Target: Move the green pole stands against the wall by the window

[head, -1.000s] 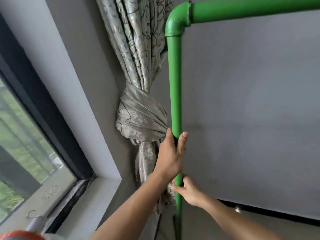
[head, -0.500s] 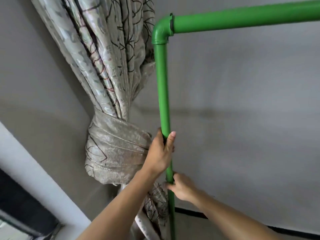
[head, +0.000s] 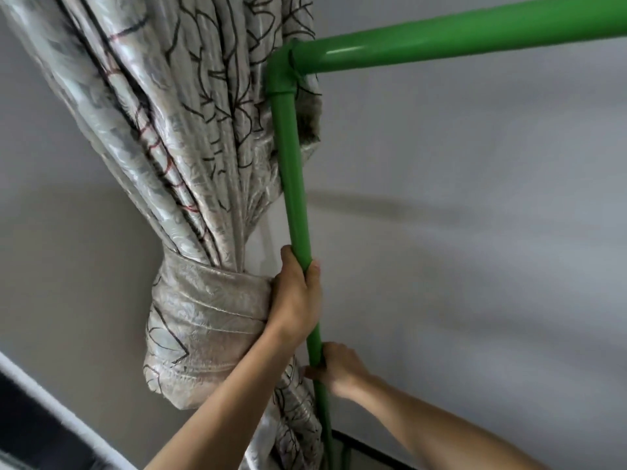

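Note:
A green pole stand [head: 293,184] made of pipe rises upright in front of me, with an elbow joint [head: 281,74] at its top and a horizontal bar [head: 458,39] running off to the right. My left hand [head: 297,296] is wrapped around the upright pipe at mid height. Lower down, my right hand [head: 334,366] grips the same pipe. The stand is close to the grey wall [head: 475,215], beside the curtain. Its base is out of view.
A patterned silver curtain [head: 176,137], tied in a big knot [head: 203,330], hangs just left of the pipe and touches it near the elbow. The window frame [head: 40,432] shows at the bottom left. A dark skirting line [head: 373,449] runs along the wall's foot.
My view has tilted up and to the right, so the window has mostly slid out of sight. The pipe has come closer to the curtain. Both hands keep their grip.

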`<action>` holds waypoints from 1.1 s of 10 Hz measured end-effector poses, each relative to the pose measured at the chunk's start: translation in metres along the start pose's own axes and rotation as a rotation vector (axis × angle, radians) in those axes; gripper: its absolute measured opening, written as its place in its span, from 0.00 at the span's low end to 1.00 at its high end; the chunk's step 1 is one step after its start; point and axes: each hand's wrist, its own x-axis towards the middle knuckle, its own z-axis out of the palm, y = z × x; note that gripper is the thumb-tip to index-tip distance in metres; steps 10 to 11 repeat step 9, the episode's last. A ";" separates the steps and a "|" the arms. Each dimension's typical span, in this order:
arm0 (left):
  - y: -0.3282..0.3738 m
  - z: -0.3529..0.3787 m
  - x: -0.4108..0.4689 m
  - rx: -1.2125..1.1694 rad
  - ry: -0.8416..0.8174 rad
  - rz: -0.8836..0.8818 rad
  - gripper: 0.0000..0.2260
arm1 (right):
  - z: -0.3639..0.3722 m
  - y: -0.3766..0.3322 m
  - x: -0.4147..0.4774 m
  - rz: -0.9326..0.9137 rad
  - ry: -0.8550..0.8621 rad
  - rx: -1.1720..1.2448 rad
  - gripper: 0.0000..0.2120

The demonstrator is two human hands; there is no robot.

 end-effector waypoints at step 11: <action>-0.011 -0.051 -0.087 0.066 -0.085 0.177 0.25 | 0.016 -0.001 -0.158 0.035 0.328 0.282 0.12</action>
